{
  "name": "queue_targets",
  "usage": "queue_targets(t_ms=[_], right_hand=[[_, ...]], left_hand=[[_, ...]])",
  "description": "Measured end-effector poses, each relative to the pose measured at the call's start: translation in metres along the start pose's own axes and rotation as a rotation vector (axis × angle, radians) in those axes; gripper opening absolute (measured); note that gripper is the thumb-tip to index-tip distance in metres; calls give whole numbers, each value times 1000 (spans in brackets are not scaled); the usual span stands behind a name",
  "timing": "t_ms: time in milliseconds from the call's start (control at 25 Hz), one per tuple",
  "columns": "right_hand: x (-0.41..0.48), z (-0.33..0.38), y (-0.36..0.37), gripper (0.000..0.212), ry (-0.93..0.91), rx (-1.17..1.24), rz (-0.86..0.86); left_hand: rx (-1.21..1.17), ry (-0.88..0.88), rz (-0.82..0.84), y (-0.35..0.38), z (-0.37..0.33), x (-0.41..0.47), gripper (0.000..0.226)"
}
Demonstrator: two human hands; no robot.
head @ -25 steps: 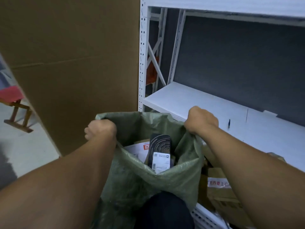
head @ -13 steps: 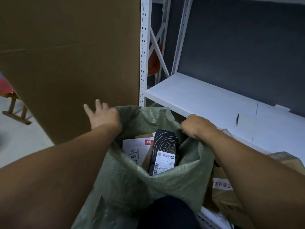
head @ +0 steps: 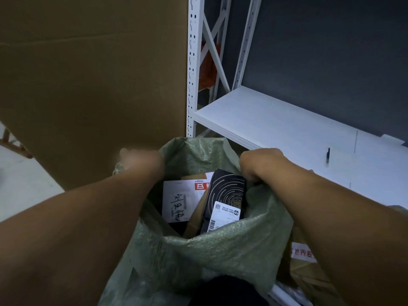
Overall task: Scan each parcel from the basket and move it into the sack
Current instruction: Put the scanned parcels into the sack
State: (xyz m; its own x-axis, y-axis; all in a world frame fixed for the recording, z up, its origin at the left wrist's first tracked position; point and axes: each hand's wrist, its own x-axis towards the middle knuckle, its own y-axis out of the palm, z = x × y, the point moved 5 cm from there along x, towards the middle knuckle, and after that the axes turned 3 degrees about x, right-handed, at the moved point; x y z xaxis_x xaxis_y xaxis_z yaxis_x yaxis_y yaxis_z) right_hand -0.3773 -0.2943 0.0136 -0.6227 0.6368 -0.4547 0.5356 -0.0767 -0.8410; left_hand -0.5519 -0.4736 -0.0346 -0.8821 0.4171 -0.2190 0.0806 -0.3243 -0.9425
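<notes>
1. Gripping the right side of the sack [head: 220,246] rim with the right hand [head: 258,165], fingers curled shut into a fist around the green woven fabric, at about 1 o'clock from the sack mouth.
2. Pressing against the left side of the rim with the left hand [head: 141,160], at about 11 o'clock from the mouth; blurred, with fingers curled downward at the fabric, but cannot tell whether actually clamping it.
3. Holding the sack mouth spread wide between both forearms, near wall of the sack sagging toward 6 o'clock.
4. Lying inside the sack: a black box [head: 227,195] with a pattern of concentric rings, tilted, bearing a white barcode label [head: 223,215] at its lower end.
5. Lying just beside it, at 9 o'clock: a white parcel [head: 178,202] with handwritten black marks and a red patch near its top right corner, touching a brown carton edge [head: 194,177] behind.
6. Resting outside the sack at 4 o'clock, partly hidden by the right forearm: a brown cardboard parcel [head: 306,270] with a white label in red print.
7. Standing at 10 o'clock: a large cardboard sheet [head: 92,85], upright.
8. Standing at 1 o'clock: a white metal shelf [head: 276,127], carrying a small dark object [head: 328,154] toward 3 o'clock, too small to identify.
</notes>
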Motion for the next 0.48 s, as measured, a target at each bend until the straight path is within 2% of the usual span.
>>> queue_targets(t_ms=[80, 160, 240, 400, 480], right_hand=[[4, 4, -2, 57, -7, 25, -60], [10, 12, -1, 57, -39, 84, -142], [14, 20, 5, 69, -41, 148, -181], [22, 24, 20, 74, 17, 267, -151], [28, 26, 25, 69, 20, 265, -132]], left_hand=[[-19, 29, 2, 4, -3, 0, 26], [-57, 50, 20, 8, -7, -1, 31], [-147, 55, 38, 11, -8, -2, 34], [-234, 40, 70, 19, -1, 2, 40], [-246, 38, 69, 18, 1, 4, 30]])
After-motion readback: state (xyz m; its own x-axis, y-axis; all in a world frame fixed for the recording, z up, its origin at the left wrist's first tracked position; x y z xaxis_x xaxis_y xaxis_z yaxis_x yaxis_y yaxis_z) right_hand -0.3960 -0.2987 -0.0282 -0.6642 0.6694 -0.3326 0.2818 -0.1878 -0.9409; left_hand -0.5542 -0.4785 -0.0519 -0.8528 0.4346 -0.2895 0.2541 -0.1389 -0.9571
